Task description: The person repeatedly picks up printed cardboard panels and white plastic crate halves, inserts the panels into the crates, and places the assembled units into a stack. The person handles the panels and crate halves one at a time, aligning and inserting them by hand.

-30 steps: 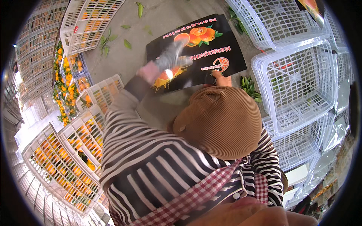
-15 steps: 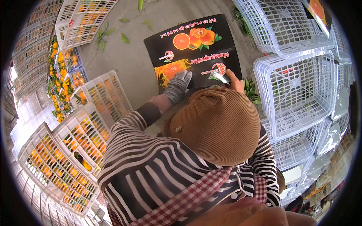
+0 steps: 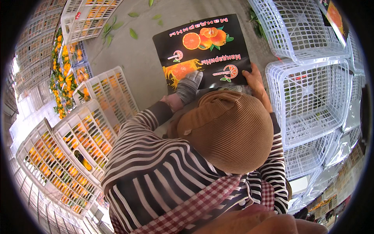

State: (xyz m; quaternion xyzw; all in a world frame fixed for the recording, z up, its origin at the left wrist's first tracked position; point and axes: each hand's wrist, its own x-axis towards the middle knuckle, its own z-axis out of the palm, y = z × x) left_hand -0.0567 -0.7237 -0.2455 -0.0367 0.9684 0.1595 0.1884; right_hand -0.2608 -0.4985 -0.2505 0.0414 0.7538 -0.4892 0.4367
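Observation:
A glossy black printed cardboard sheet (image 3: 206, 58) with orange fruit pictures lies in front of me, a crease running across it. My left hand (image 3: 189, 85), in a grey glove, rests with fingers stretched on the sheet's near left part, over a yellow-orange print. At the near right corner, my bare right hand (image 3: 255, 82) holds the edge, its thumb on top and the other fingers outside or below, partly hidden. Brown ribbed cloth (image 3: 230, 132) fills the space just below the sheet and covers part of its near edge.
Stacked clear plastic crates (image 3: 311, 97) stand at the right; another printed sheet (image 3: 335, 17) shows at the upper right. White crates of oranges (image 3: 58, 167) stand at the left, with more leafy oranges (image 3: 62, 80) behind. Loose green leaves (image 3: 133, 33) lie on the grey floor.
My right hand has shifted right, from over the sheet's corner to its outer edge. My left hand stays on the sheet. The whole view has shifted slightly.

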